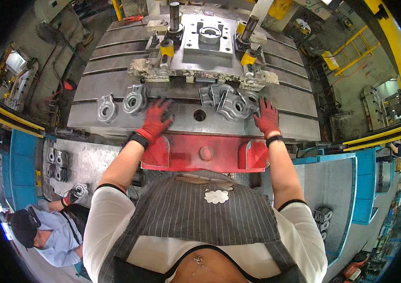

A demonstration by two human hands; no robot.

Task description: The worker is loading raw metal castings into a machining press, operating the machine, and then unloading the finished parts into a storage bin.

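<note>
My left hand (157, 119), in a red glove with dark fingertips, is over the front of a slotted steel press bed (186, 123). Its fingers are spread and hold nothing. Just left of it lie two grey ring-shaped metal parts, one nearer (135, 101) and one farther out (106, 110). My right hand (268, 118), gloved alike, has its fingers stretched out at the right edge of a small pile of similar metal parts (236, 106). Whether it touches the pile I cannot tell. A round hole (200, 115) in the bed lies between my hands.
Beyond the parts stands a die (208, 57) with upright posts and yellow cylinders. A red block (204, 155) juts out before my waist. At left, a co-worker (52, 231) in a cap holds a similar part beside a table (87, 158) with stacked parts. More parts (323, 218) lie at right.
</note>
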